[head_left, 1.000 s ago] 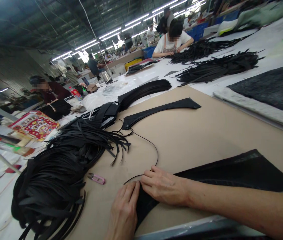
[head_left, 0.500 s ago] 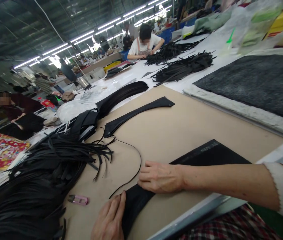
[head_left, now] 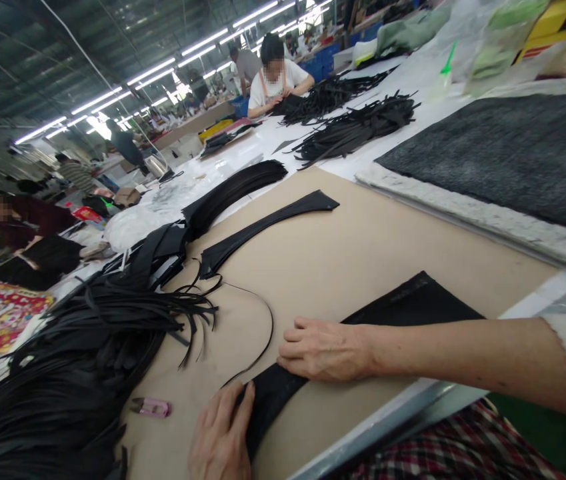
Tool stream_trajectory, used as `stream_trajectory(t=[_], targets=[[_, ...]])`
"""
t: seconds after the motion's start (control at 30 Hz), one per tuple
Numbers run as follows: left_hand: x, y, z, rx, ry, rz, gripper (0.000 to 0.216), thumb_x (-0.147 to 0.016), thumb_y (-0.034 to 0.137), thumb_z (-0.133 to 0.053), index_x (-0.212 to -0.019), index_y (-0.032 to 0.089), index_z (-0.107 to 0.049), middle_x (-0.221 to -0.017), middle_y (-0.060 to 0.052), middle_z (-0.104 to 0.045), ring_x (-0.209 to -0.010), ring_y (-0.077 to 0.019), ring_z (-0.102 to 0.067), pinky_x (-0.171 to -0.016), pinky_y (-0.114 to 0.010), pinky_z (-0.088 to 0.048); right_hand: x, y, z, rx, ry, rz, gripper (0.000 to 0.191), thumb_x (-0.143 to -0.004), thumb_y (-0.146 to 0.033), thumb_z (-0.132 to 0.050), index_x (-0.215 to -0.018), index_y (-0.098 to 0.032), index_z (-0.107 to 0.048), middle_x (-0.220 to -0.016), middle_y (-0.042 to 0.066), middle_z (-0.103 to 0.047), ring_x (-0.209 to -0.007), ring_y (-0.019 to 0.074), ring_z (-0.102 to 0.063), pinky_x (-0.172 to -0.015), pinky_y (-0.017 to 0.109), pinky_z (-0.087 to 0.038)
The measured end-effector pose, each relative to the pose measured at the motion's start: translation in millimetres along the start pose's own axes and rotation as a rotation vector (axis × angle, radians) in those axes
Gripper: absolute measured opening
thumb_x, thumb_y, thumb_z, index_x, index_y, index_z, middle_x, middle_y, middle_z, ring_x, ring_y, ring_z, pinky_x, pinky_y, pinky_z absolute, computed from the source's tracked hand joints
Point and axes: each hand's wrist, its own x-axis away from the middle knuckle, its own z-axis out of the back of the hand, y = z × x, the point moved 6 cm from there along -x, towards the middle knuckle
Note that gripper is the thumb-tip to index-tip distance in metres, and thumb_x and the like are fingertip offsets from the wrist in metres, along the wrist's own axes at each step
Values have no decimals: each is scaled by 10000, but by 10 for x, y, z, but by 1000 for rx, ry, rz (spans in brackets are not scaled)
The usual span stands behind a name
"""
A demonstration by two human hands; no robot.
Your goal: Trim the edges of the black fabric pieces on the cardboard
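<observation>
A curved black leather-like piece [head_left: 275, 405] lies along the near edge of the table, its wide far end [head_left: 413, 300] stretching out past my right forearm. My left hand [head_left: 223, 430] closes on the near end, thumb and fingers at its upper edge. A thin black strip [head_left: 269, 333] loops from beside these fingers toward the strip pile. Farther along the same piece rests my right hand [head_left: 325, 348], fingers curled over the upper edge; the fingertips are partly hidden. Left of my hands lies a pair of pink thread snips [head_left: 151, 407].
Another curved black piece [head_left: 267, 230] lies on the tan board [head_left: 363, 233], with a stack of similar pieces [head_left: 233, 193] behind. A big heap of black strips [head_left: 73, 373] fills the left side. A dark grey slab [head_left: 503, 153] sits right. A co-worker [head_left: 280, 77] handles black strips across the table.
The view has shifted slightly, so most things sit a little farther left. My left thumb stands more apart from the fingers; both hands stay on the piece. The co-worker's hands have come together.
</observation>
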Motion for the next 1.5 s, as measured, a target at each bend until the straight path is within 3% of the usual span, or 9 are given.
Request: stream_trajectory(t=[0.1, 0.3, 0.43, 0.53, 0.87, 1.03, 1.2, 1.33, 1.5], targets=[[-118, 43, 14, 91, 8, 11, 563, -811, 19, -371, -1340, 172, -487, -1089, -75, -661, -986, -166, -624, -820, -250, -533, 4, -9, -4, -5, 20, -9, 98, -943, -151, -648, -858, -141, -602, -902, 23, -534, -791, 178, -413, -660, 360, -313], [-408, 371, -54, 129, 19, 139, 542, -841, 56, -405, -1364, 191, -452, -1144, -80, -633, -1045, -200, -608, -861, -310, -542, 17, -29, -8, 9, 44, -18, 148, -953, -153, -623, -806, -140, -608, -892, 31, -539, -790, 186, -429, -656, 377, -317], [-431, 519, -132, 144, 33, 261, 657, -848, 24, -354, -1474, 208, -276, -1092, -73, -634, -1019, -214, -595, -884, -352, -513, 50, 1, -9, 9, 65, -7, 143, -952, -145, -605, -809, -140, -617, -880, 31, -533, -784, 187, -442, -654, 375, -325], [-426, 549, -130, 151, 20, 269, 683, -870, 24, -337, -1498, 259, -206, -1146, -55, -619, -1051, -200, -577, -909, -346, -486, 146, 57, 8, 14, 96, 30, 157, -964, -150, -582, -811, -136, -614, -847, 29, -523, -768, 185, -445, -665, 374, -331], [-544, 574, -132, 70, -32, 153, 727, -844, 17, -407, -1484, 325, -253, -1033, -54, -602, -924, -202, -573, -828, -339, -477, 634, 265, 104, 51, 88, -3, 145, -973, -147, -585, -831, -129, -613, -844, 35, -514, -765, 177, -436, -654, 346, -310], [-582, 589, -100, -64, -65, 127, 642, -808, 18, -455, -1394, 273, -409, -981, -42, -598, -862, -186, -572, -770, -330, -467, 664, 270, 102, 45, 85, -31, 102, -936, -160, -667, -844, -137, -628, -866, 17, -519, -768, 173, -436, -644, 357, -313], [-711, 673, -62, -36, -22, 138, 505, -798, 15, -437, -1252, 217, -523, -1174, -101, -575, -1029, -238, -567, -835, -371, -479, 665, 273, 126, 20, 71, -43, 146, -922, -160, -690, -792, -153, -624, -870, 10, -537, -746, 167, -427, -640, 377, -304], [-917, 896, -103, 164, 51, 207, 594, -823, -17, -352, -1388, 166, -380, -1207, -101, -570, -1121, -218, -533, -963, -363, -446, 673, 260, 143, 2, 63, -37, 169, -906, -153, -709, -759, -153, -625, -874, 8, -548, -746, 165, -429, -658, 383, -303], [-1037, 1136, -178, 129, 94, 317, 667, -841, -38, -374, -1465, 173, -269, -1145, -86, -594, -1082, -210, -544, -954, -337, -431, 684, 262, 134, -5, 73, -37, 191, -901, -161, -713, -736, -145, -618, -834, 9, -535, -731, 171, -431, -642, 387, -297]])
